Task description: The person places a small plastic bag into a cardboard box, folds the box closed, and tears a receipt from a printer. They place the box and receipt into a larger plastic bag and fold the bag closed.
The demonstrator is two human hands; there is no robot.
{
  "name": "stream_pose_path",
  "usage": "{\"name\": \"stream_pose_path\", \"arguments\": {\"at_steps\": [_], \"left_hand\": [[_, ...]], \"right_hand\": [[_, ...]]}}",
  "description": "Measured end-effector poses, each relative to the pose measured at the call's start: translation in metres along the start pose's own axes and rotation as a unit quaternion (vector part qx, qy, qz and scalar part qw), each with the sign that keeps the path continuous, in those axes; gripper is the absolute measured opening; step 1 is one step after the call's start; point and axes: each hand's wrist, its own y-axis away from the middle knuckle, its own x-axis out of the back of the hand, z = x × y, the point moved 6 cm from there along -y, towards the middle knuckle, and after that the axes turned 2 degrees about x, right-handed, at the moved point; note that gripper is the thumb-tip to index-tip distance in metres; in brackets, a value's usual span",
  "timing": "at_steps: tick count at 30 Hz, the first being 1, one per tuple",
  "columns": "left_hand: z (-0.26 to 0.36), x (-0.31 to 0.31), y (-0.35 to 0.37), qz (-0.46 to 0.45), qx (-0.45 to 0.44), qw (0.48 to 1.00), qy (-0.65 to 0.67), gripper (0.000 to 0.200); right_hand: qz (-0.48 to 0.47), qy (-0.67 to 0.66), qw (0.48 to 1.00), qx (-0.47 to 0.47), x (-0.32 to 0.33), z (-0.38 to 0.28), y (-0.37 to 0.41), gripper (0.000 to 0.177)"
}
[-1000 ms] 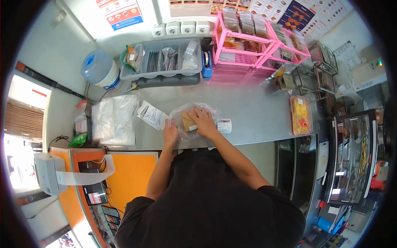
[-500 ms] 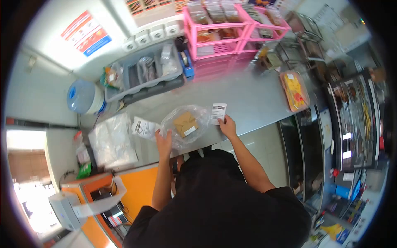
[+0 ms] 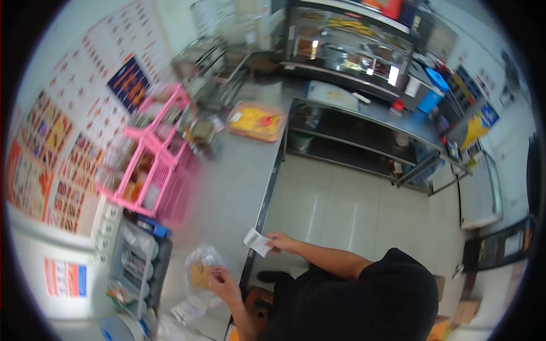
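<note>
My right hand (image 3: 280, 243) grips a white printed receipt (image 3: 257, 242) and holds it over the counter's front edge. At the lower left, a clear plastic bag (image 3: 194, 260) lies on the metal counter with a brown paper-wrapped package (image 3: 199, 275) in it. My left hand (image 3: 225, 284) is at the near side of this bag, fingers bent and closed on its plastic; they partly cover the package. Another white printed slip (image 3: 189, 310) lies beside the bag, close to my left forearm.
Pink racks (image 3: 149, 165) of packets stand along the wall. A grey divided bin (image 3: 142, 273) and a water bottle (image 3: 122, 328) are at the lower left. Farther along the counter (image 3: 227, 187) sits a tray of yellow food (image 3: 256, 121). Shelving and a glass display case (image 3: 347, 48) stand beyond.
The view has swung to the right, showing more floor and the display case. My right hand has drawn the receipt off the counter toward its edge. My left hand stays by the bag.
</note>
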Motion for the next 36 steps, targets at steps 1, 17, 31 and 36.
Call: {"name": "stream_pose_path", "arguments": {"at_steps": [1, 17, 31, 36], "left_hand": [[0.003, -0.037, 0.007, -0.076, 0.034, 0.996, -0.011, 0.023], [0.271, -0.645, 0.364, -0.686, 0.167, 0.691, 0.157, 0.033], [0.412, -0.824, 0.448, -0.794, 0.291, 0.480, 0.233, 0.051], [0.459, -0.925, 0.454, -0.806, 0.286, 0.459, 0.241, 0.054]], "right_hand": [[0.006, -0.076, 0.997, -0.019, 0.019, 0.009, 0.021, 0.027], [0.320, -0.341, 0.838, 0.281, 0.460, 0.005, 0.430, 0.021], [0.317, -0.418, 0.794, 0.306, 0.637, -0.033, 0.478, 0.020], [0.321, -0.407, 0.801, 0.299, 0.746, -0.078, 0.477, 0.022]]}}
